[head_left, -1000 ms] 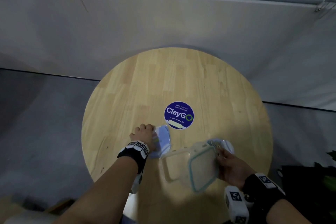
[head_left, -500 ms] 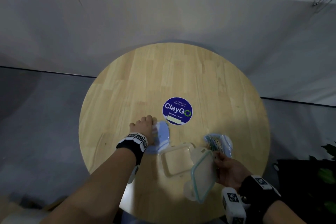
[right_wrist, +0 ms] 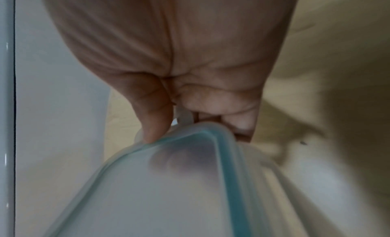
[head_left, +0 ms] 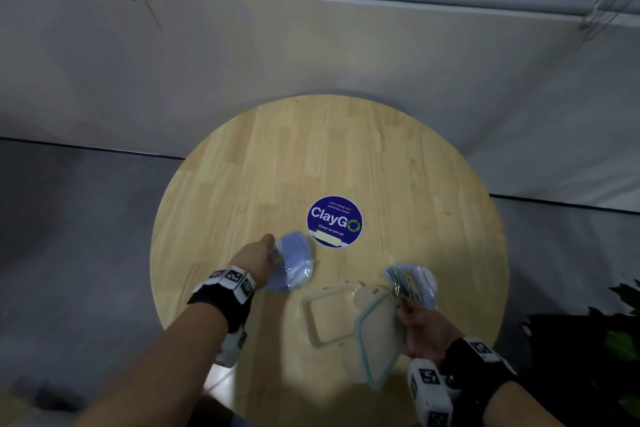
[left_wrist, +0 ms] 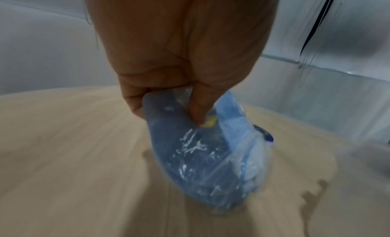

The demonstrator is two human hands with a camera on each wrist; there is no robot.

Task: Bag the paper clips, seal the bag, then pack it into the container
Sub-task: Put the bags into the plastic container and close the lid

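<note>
My left hand (head_left: pixel 263 258) (left_wrist: pixel 168 107) grips the top of a blue plastic bag pack (head_left: pixel 294 262) (left_wrist: pixel 202 157), whose lower end touches the round wooden table (head_left: pixel 242 184). A clear container (head_left: pixel 329 314) sits open on the table between my hands. My right hand (head_left: pixel 419 326) (right_wrist: pixel 190 117) pinches the corner of its translucent lid (head_left: pixel 377 340) (right_wrist: pixel 168 190), which has a teal seal and is held tilted above the table's near edge. A bag with coloured paper clips (head_left: pixel 410 282) lies just beyond my right hand.
A round blue ClayGo sticker (head_left: pixel 334 221) marks the table's middle. A grey wall (head_left: pixel 311 55) rises behind the table. A dark plant (head_left: pixel 620 340) stands at the right, off the table. Bare wood lies beyond the sticker.
My right hand has carried the lid off the container toward me and to the right, uncovering the paper clip bag. My left hand has lifted the blue bag pack partly off the table.
</note>
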